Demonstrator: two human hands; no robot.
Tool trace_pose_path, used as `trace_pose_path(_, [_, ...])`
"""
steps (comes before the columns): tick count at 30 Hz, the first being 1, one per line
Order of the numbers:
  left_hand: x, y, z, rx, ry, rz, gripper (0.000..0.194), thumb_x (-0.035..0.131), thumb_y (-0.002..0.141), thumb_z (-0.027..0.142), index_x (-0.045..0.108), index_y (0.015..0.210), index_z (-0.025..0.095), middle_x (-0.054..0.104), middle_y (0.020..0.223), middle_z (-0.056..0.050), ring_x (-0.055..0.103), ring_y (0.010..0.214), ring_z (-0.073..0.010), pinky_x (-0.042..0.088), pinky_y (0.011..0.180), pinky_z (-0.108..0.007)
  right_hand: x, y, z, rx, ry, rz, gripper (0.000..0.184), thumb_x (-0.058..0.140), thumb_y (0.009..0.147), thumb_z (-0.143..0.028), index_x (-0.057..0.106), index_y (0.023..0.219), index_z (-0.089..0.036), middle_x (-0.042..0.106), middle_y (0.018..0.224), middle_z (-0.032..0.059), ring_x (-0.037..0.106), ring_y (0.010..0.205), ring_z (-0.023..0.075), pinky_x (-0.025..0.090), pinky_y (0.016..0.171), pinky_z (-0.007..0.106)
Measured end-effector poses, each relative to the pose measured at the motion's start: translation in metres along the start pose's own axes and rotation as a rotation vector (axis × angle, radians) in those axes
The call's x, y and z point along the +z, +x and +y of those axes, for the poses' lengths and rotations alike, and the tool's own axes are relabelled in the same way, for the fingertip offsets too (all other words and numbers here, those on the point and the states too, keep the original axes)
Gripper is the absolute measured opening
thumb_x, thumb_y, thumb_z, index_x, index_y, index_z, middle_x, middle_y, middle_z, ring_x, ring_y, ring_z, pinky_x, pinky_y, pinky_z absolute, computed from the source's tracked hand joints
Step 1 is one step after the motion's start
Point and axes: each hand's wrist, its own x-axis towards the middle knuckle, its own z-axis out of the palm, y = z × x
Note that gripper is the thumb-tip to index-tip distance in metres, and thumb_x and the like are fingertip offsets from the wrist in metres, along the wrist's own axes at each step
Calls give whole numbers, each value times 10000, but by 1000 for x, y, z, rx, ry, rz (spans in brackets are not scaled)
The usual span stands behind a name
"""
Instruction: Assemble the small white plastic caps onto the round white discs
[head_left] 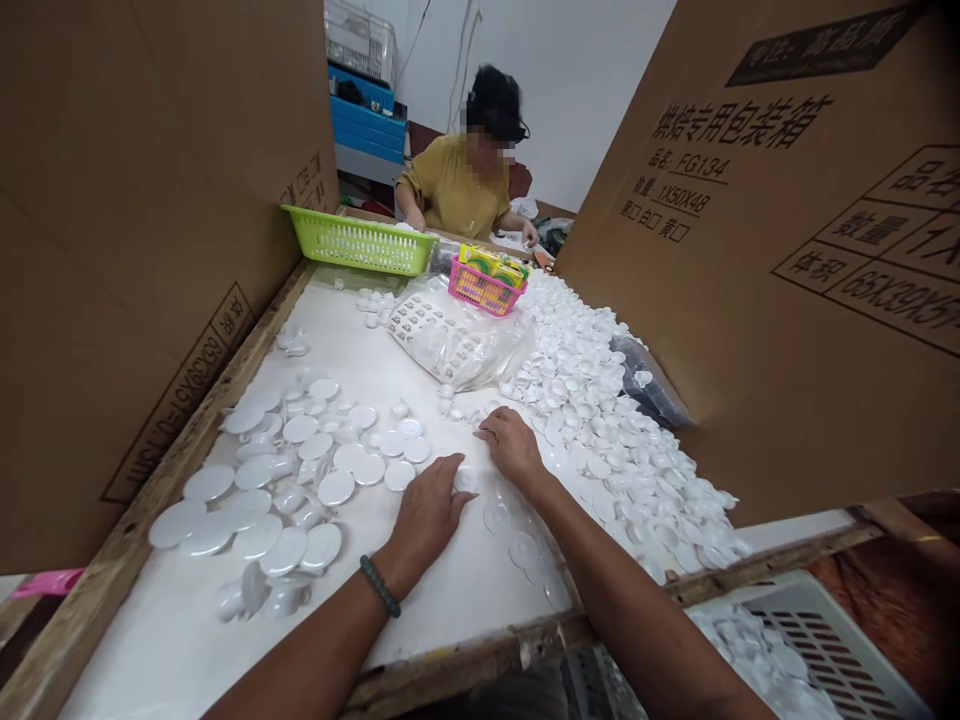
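Observation:
My left hand (431,510), wearing a dark beaded bracelet (380,586), rests low over the white tabletop. Its thumb and index finger are apart, with a pale round disc (464,479) in the gap; a firm grip on it does not show. Bent fingers bring the tips of my right hand (513,446) together just beyond, near small white plastic pieces (459,408); whatever they pinch is too small to make out. Several translucent discs (523,550) lie in a row below my right wrist. Left of my left hand spread glossy white round plastic pieces (300,490), some with hook-like parts.
A large heap of white plastic parts (577,370) covers the right side. Cardboard boxes (165,200) wall both sides. Behind lie a clear bag (450,335), a pink basket (487,292) and a green basket (360,245). A person in yellow (457,190) works opposite. A grey crate (840,640) stands lower right.

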Motion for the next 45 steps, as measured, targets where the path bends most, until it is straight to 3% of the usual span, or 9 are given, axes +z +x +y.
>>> trace_pose_path(5, [-1,0,1,-19,-11,5,369,549,802,196,473,1162,158,607,1053,-81,581,943,-223,465,779,-346,-5,-30,-4,-73,114,91,166,544,832,-223,648,703,-210,557,915,42,503,831,162,423,682,280])
trace_pose_path(12, [-1,1,0,-26,-43,15,347,529,810,189,477,1152,156,606,1080,-85,588,932,-212,466,794,-346,-8,-65,-23,-173,250,4,192,476,853,-159,651,797,-214,571,1066,50,538,908,154,470,746,281])
trace_pose_path(16, [-4,3,1,-33,-58,-3,319,525,808,179,492,1124,166,612,1075,-76,607,845,-183,468,781,-324,-11,-64,-32,-243,134,-63,237,435,832,-74,645,822,-183,582,1078,76,545,924,164,477,745,282])
trace_pose_path(22, [-3,4,0,-42,-47,-9,303,502,799,158,497,1101,179,622,1033,-57,605,802,-166,463,761,-301,-10,-60,-37,-349,-133,-133,245,427,786,-12,623,805,-158,598,915,73,511,847,185,430,732,304])
trace_pose_path(31, [-3,2,-1,-21,-77,19,318,521,776,178,501,1092,205,638,988,-51,617,817,-188,469,757,-312,-9,-55,-33,-372,-122,-145,237,442,799,-42,636,768,-176,621,870,69,530,783,181,410,702,316])
trace_pose_path(35, [-4,0,-4,20,-118,30,350,533,778,190,482,1124,209,637,1014,-51,623,800,-182,474,746,-312,-6,-61,-27,-273,106,-9,218,478,820,-93,662,846,-207,651,1026,44,581,889,175,443,787,319])
trace_pose_path(38, [-6,-1,-3,26,-153,10,326,526,792,202,492,1116,216,650,975,-34,622,791,-175,465,733,-296,-5,-67,-26,-110,330,62,173,514,833,-175,674,878,-222,671,1008,33,607,905,172,471,798,311])
trace_pose_path(41, [-8,0,0,11,-190,-9,281,489,824,237,504,1104,223,663,892,-14,620,773,-171,449,699,-281,-8,-70,-27,44,506,61,198,490,863,-252,671,943,-243,689,939,14,626,865,166,490,772,304])
trace_pose_path(45, [-10,4,5,-70,-276,-11,227,468,833,304,540,1032,220,659,757,4,607,703,-163,426,641,-265,-12,-71,-28,143,591,22,254,449,887,-318,645,1032,-247,686,921,16,624,821,162,496,731,299])
